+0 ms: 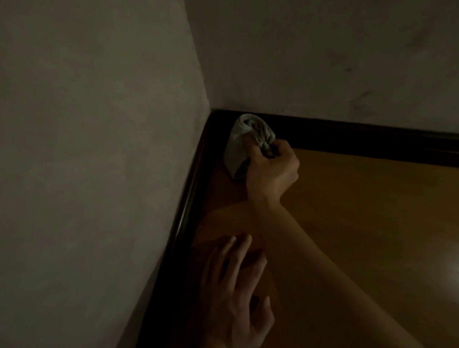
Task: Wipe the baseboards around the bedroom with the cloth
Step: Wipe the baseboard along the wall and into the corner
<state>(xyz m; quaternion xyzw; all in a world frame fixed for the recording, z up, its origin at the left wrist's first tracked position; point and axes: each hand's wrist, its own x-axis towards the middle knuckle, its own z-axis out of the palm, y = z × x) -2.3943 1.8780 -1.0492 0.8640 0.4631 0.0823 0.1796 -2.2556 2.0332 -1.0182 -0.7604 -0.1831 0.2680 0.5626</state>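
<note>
1. The cloth (238, 145), just toward 12 o'clock from centre, is pale grey-white, with darker grey in its folds.
2. The baseboard (358, 138) is very dark brown, almost black and plain, with a thin pale sheen on its run toward 7 o'clock.
3. The floor (367, 221) is warm orange-brown, with a whitish glare patch at 4 o'clock.
4. The side wall (78, 139) at 9 o'clock is plain grey-beige.
5. The back wall (336, 46) at 1 o'clock is the same colour, with faint darker smudges.

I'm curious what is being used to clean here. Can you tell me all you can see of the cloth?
The cloth is pale grey-white soft fabric, bunched into a wrinkled wad. Its folds gather on the right side, where the right hand grips it. It sits in the room's corner and seems pressed against the dark baseboard, with its lower end at the wooden floor. The dim light hides any pattern or dirt.
</note>
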